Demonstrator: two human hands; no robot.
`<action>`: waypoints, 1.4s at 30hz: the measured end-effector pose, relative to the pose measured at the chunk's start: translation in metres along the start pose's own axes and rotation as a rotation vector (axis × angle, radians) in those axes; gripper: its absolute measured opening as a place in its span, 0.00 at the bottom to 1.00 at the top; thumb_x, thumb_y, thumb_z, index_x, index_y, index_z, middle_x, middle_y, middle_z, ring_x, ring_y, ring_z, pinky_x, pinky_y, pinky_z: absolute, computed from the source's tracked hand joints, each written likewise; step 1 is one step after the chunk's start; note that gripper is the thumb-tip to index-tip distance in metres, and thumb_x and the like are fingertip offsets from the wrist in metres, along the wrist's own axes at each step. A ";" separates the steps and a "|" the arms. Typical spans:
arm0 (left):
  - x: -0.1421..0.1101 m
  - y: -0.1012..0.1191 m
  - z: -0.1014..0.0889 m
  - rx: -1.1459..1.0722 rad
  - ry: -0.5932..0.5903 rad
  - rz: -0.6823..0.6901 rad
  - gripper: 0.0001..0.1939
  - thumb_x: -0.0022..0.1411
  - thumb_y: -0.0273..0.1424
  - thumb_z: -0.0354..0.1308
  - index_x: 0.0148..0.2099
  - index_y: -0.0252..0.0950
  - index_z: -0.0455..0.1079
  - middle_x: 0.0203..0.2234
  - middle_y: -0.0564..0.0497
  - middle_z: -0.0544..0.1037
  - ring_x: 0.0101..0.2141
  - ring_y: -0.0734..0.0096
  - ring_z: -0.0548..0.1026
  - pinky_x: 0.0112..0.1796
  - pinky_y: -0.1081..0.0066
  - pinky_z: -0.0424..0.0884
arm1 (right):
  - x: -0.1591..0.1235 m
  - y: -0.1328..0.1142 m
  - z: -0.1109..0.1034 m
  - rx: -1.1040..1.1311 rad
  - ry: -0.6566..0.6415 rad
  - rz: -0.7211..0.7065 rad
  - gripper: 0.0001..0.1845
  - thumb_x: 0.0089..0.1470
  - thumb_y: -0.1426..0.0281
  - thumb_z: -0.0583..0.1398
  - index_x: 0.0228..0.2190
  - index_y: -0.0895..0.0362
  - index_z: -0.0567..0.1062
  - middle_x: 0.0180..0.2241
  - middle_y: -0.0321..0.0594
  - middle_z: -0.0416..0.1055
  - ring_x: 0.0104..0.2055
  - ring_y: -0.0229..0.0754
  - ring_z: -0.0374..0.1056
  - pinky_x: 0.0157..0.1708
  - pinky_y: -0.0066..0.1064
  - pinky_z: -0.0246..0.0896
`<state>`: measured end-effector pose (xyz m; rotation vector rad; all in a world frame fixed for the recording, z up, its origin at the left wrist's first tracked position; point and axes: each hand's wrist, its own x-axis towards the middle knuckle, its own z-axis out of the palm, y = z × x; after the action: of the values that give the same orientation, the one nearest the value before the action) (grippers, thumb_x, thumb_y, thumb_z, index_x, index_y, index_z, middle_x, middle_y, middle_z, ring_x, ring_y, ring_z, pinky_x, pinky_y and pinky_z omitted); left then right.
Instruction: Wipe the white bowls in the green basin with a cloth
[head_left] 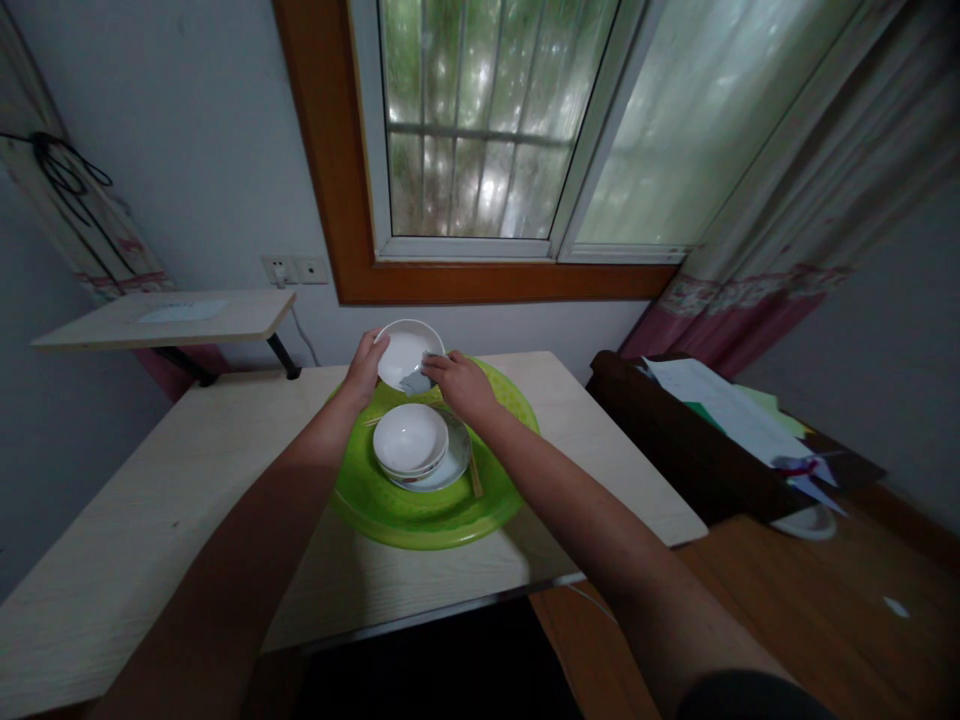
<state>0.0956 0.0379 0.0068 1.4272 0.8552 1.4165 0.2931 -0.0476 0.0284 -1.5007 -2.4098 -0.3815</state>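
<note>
My left hand [365, 370] grips the left rim of a white bowl [403, 350], which is tilted so that its inside faces me. At the bowl's right side, my right hand [463, 384] has its fingers closed on a small grey cloth-like piece [430, 366] that lies against the inside of the bowl. Just below, a stack of white bowls [409, 440] rests on a plate [454, 468] with a faint pattern. Chopsticks [475, 476] lie beside the plate. All of these are in or above a large round green basin [435, 530].
The basin stands on a pale wooden table [300, 580]. A small raised shelf [247, 317] is at the back left. Behind are a barred window [487, 130] and a wall socket [294, 270]. To the right, papers [720, 410] lie on dark furniture [675, 450].
</note>
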 end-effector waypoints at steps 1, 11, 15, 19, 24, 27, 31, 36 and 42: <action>0.000 -0.001 -0.001 -0.009 0.005 -0.026 0.30 0.59 0.54 0.60 0.55 0.41 0.67 0.42 0.46 0.77 0.42 0.57 0.77 0.42 0.60 0.75 | -0.001 0.000 -0.003 -0.004 -0.006 0.017 0.22 0.70 0.72 0.52 0.58 0.54 0.78 0.64 0.43 0.70 0.57 0.53 0.66 0.58 0.44 0.63; 0.002 -0.003 -0.004 -0.007 -0.031 -0.066 0.23 0.55 0.50 0.62 0.46 0.40 0.71 0.36 0.49 0.76 0.39 0.59 0.76 0.40 0.63 0.72 | -0.003 -0.001 -0.010 -0.055 -0.013 0.007 0.23 0.69 0.71 0.51 0.60 0.55 0.76 0.65 0.44 0.68 0.59 0.57 0.63 0.56 0.47 0.63; 0.002 -0.002 -0.006 0.080 0.046 -0.007 0.22 0.57 0.51 0.61 0.45 0.40 0.70 0.36 0.48 0.75 0.41 0.57 0.74 0.42 0.61 0.71 | -0.002 -0.004 0.002 0.004 -0.049 -0.046 0.24 0.67 0.74 0.54 0.60 0.54 0.75 0.66 0.42 0.68 0.60 0.53 0.68 0.58 0.44 0.63; 0.002 0.002 -0.006 0.139 0.115 0.053 0.20 0.58 0.49 0.60 0.45 0.41 0.70 0.37 0.48 0.73 0.43 0.56 0.72 0.46 0.61 0.69 | -0.003 -0.011 0.007 0.093 -0.076 -0.124 0.25 0.69 0.66 0.56 0.64 0.55 0.71 0.66 0.44 0.68 0.63 0.49 0.69 0.60 0.41 0.64; 0.003 0.001 -0.006 0.172 0.139 0.083 0.17 0.59 0.47 0.59 0.45 0.42 0.71 0.38 0.49 0.73 0.44 0.57 0.71 0.48 0.61 0.68 | -0.005 -0.020 0.003 0.133 -0.051 -0.173 0.29 0.75 0.54 0.45 0.63 0.54 0.72 0.65 0.42 0.69 0.65 0.46 0.68 0.61 0.38 0.64; 0.003 0.000 -0.006 0.167 0.146 0.087 0.16 0.60 0.46 0.59 0.45 0.42 0.71 0.38 0.49 0.74 0.45 0.58 0.71 0.48 0.62 0.68 | -0.003 -0.020 0.001 0.114 -0.068 -0.146 0.28 0.76 0.56 0.43 0.62 0.51 0.73 0.65 0.39 0.70 0.63 0.44 0.69 0.60 0.36 0.64; 0.002 0.001 -0.005 0.196 0.150 0.079 0.13 0.62 0.43 0.58 0.45 0.42 0.71 0.40 0.49 0.75 0.46 0.58 0.72 0.51 0.61 0.68 | -0.003 -0.018 -0.002 0.021 -0.073 -0.033 0.26 0.75 0.57 0.45 0.61 0.48 0.74 0.67 0.39 0.67 0.60 0.48 0.71 0.59 0.42 0.63; 0.002 0.002 -0.005 0.218 0.152 0.078 0.13 0.63 0.42 0.58 0.46 0.41 0.72 0.41 0.48 0.76 0.47 0.58 0.72 0.53 0.61 0.68 | -0.006 -0.018 -0.005 -0.055 0.028 0.070 0.28 0.74 0.55 0.44 0.57 0.49 0.78 0.68 0.40 0.65 0.59 0.55 0.67 0.59 0.51 0.59; 0.002 0.002 -0.008 0.247 0.181 0.095 0.13 0.62 0.42 0.59 0.44 0.41 0.73 0.38 0.49 0.75 0.45 0.59 0.71 0.48 0.64 0.68 | -0.005 -0.017 0.005 0.034 -0.081 -0.035 0.28 0.74 0.53 0.46 0.64 0.49 0.71 0.69 0.41 0.62 0.61 0.55 0.66 0.61 0.50 0.58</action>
<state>0.0879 0.0401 0.0088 1.5568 1.1217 1.5716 0.2799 -0.0575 0.0206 -1.4884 -2.4951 -0.2904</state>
